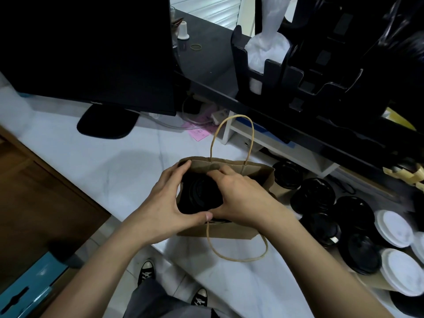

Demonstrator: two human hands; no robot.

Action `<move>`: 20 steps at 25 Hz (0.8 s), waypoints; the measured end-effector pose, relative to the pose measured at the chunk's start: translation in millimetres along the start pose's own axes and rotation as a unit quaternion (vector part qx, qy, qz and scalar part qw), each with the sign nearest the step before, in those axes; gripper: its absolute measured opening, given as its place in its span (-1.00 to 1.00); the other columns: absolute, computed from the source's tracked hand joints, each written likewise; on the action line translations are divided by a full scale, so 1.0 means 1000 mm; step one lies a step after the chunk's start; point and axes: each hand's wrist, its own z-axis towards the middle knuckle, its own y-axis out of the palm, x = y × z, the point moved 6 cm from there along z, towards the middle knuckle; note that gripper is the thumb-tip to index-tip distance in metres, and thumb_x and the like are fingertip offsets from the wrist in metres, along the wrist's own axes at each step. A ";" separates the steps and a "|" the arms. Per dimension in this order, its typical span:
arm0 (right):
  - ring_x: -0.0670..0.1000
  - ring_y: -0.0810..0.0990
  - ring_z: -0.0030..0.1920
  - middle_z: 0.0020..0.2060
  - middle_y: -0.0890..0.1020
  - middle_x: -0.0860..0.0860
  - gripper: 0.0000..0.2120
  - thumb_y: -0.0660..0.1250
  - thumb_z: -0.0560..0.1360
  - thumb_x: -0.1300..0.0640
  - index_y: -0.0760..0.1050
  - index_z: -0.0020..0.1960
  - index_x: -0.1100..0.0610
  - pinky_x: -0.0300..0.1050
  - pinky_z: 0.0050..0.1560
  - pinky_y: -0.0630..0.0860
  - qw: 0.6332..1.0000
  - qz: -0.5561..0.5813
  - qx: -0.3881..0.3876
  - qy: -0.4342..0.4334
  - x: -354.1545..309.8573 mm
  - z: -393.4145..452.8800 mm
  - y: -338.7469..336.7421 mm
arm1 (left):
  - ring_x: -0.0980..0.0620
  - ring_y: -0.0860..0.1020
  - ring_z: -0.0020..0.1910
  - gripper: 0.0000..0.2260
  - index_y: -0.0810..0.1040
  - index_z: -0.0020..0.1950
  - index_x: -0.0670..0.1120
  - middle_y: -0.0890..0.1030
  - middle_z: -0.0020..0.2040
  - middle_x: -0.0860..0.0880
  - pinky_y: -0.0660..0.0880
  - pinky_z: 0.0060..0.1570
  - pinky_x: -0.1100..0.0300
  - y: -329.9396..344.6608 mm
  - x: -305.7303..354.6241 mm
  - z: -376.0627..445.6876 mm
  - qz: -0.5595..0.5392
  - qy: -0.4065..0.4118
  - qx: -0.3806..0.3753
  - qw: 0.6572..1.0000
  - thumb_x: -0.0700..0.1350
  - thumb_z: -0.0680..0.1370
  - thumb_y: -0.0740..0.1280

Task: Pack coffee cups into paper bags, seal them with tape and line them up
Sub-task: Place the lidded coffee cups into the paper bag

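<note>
Paper bag [229, 231] stood on worktop [114, 171]; left hand [166, 204] and right hand [238, 198], fingers curled, pinched its rim around black-lidded cup [199, 196]; advise holding cup upright, folding rim flat before taping.

arms bare | grey trousers [158, 301] | black-and-white sneakers [146, 270]

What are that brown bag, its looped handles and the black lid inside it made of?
Paper bag: looks like matte brown kraft paper, creased at the rim. Handles: probably twisted paper cord, tan and stiff. Black lid: likely moulded plastic, with faintly shiny concentric ridges.
</note>
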 end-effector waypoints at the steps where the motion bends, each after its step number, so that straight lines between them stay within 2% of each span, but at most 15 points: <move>1: 0.17 0.59 0.23 0.37 0.42 0.03 -0.15 0.54 0.37 -0.22 0.30 0.53 0.02 0.07 0.12 0.55 1.000 -0.004 0.003 -0.004 -0.001 0.003 0.003 | 0.23 0.15 0.52 0.11 0.00 0.61 0.25 0.08 0.50 0.36 0.19 0.48 0.22 0.000 0.000 0.000 0.001 0.000 0.000 1.000 0.44 0.17 0.45; 4: 0.20 0.61 0.17 0.32 0.46 0.04 -0.23 0.53 0.38 -0.17 0.34 0.49 0.02 0.03 0.01 0.49 1.000 -0.029 0.005 -0.011 -0.005 0.010 0.010 | 0.22 0.15 0.53 0.11 0.00 0.61 0.26 0.07 0.51 0.36 0.21 0.51 0.17 0.000 0.000 0.000 -0.001 0.000 0.000 1.000 0.44 0.17 0.45; 11: 0.24 0.61 0.20 0.34 0.44 0.08 -0.34 0.47 0.48 -0.08 0.33 0.49 0.06 0.08 0.07 0.51 0.998 -0.057 -0.019 -0.023 -0.011 0.019 0.026 | 0.22 0.13 0.53 0.13 -0.02 0.62 0.25 0.04 0.51 0.37 0.19 0.51 0.18 0.000 0.001 0.000 -0.005 -0.002 -0.006 1.000 0.44 0.17 0.45; 15: 0.24 0.60 0.21 0.34 0.46 0.07 -0.33 0.51 0.46 -0.04 0.34 0.48 0.05 0.07 0.03 0.49 0.997 -0.065 -0.028 -0.017 -0.010 0.025 0.027 | 0.24 0.12 0.53 0.13 -0.02 0.62 0.24 0.05 0.52 0.36 0.17 0.48 0.24 0.001 0.001 0.001 -0.002 0.003 -0.002 1.000 0.44 0.16 0.45; 20: 0.28 0.60 0.18 0.31 0.47 0.10 -0.42 0.49 0.49 0.09 0.37 0.45 0.10 0.12 0.01 0.51 0.997 -0.071 -0.031 -0.012 -0.013 0.029 0.033 | 0.26 0.12 0.53 0.11 -0.02 0.61 0.29 0.04 0.51 0.38 0.15 0.44 0.30 0.003 -0.001 0.004 -0.004 0.005 0.001 1.000 0.42 0.17 0.48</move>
